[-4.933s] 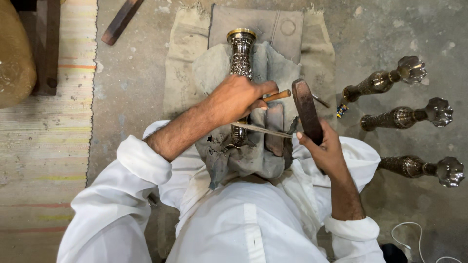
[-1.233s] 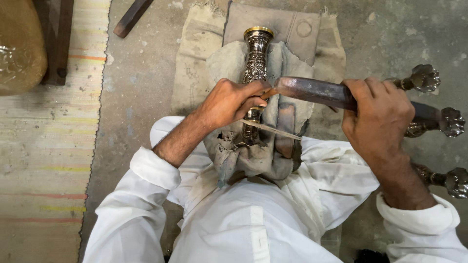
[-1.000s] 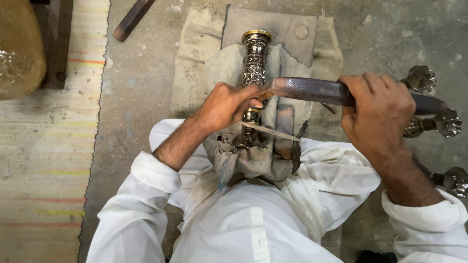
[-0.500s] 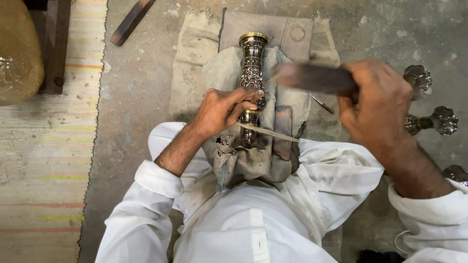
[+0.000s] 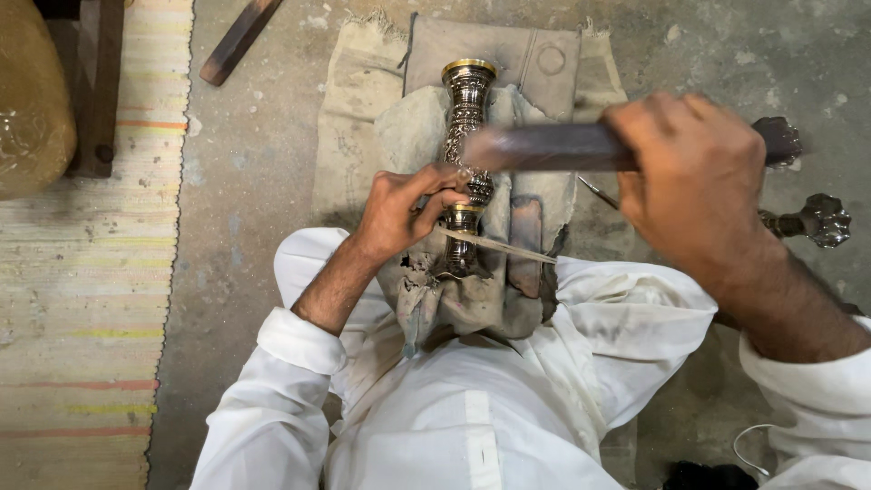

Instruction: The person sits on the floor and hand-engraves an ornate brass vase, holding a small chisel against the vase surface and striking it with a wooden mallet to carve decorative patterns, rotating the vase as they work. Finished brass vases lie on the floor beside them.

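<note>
An engraved dark metal stem with a brass rim (image 5: pixel 467 91) lies on a grey cloth (image 5: pixel 363 136) between my knees. My left hand (image 5: pixel 404 213) rests on its knobbed middle, fingers pinched around a thin punch that is mostly hidden. My right hand (image 5: pixel 699 181) is lifted above the piece and grips a flat dark bar (image 5: pixel 544 147) held level; the bar is blurred. A thin metal strip (image 5: pixel 499 245) lies across the lower stem.
Similar ornate metal pieces (image 5: pixel 821 220) lie on the concrete floor to the right, partly behind my right hand. A wooden plank (image 5: pixel 238 41) lies at the top left, a striped mat (image 5: pixel 82 272) runs along the left, and a brown rounded object (image 5: pixel 32 100) sits on it.
My right hand has lifted the bar up and away from the punch, closer to the camera. My left hand has stayed on the stem.
</note>
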A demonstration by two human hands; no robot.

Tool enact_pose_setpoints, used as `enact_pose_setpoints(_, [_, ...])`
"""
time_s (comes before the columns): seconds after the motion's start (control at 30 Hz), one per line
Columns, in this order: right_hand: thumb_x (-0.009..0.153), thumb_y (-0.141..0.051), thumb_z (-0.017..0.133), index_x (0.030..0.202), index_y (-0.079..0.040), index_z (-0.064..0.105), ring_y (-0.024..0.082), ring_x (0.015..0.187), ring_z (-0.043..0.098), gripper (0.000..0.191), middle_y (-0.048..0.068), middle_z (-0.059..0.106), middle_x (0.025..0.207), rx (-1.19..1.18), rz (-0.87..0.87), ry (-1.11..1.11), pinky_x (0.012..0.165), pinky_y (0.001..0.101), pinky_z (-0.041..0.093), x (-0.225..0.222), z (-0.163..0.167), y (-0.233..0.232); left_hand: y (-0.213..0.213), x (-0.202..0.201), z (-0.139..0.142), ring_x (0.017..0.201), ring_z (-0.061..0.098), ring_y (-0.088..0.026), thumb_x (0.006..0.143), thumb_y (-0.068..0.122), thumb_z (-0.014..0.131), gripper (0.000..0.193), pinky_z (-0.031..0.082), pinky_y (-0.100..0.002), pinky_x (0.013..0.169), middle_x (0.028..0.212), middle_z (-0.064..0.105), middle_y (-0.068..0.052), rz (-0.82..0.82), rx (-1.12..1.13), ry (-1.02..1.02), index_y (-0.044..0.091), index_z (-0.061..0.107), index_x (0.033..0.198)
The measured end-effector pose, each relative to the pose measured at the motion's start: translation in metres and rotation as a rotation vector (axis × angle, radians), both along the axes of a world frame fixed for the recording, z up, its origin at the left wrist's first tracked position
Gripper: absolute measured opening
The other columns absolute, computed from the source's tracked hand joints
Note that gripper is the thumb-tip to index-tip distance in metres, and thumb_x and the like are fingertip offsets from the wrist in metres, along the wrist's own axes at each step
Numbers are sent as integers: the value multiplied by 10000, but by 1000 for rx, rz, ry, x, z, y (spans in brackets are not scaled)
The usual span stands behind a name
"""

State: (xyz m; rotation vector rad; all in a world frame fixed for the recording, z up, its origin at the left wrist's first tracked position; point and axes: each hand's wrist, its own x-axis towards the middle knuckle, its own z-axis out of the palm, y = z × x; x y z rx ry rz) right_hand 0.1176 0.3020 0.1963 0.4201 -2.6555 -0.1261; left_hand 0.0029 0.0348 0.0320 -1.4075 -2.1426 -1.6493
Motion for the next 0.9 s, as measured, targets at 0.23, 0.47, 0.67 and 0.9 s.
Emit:
enact_pose_setpoints(0.23, [949,-57,764,1152,-46,675,213,861,634,222,79,658,975,-9,48,17,779,352,493,-4,-1,0,-2,0,-6,1003,796,-223,938,-141,617,326,659,-305,844,1101,780,-142,4,-4,-42,11,622,1226])
enact_pose_setpoints(0.47, [869,-65,792,1086,-77,733,245,766,639,225,78,651,848,98,38,28,666,385,476,-12,12,-14,-2,0,-14,961,804,-206,954,-75,704,217,656,-280,789,1063,798,-124,28,16,-38,16,635,1138])
enact_pose_setpoints(0.67, [865,-90,766,1052,-81,743,237,776,658,188,70,662,832,182,54,55,670,388,499,-13,25,-24,-3,0,-26,985,801,-216,958,-117,632,245,666,-295,828,1037,788,-134,38,42,-34,-7,640,1176])
enact_pose_setpoints(0.9, [916,-66,781,1055,-96,740,253,746,681,148,90,684,817,292,-38,-35,628,403,495,-13,20,-24,-3,2,-40,973,799,-202,944,-15,755,284,635,-272,800,1061,790,-127,96,85,-20,-5,617,1192])
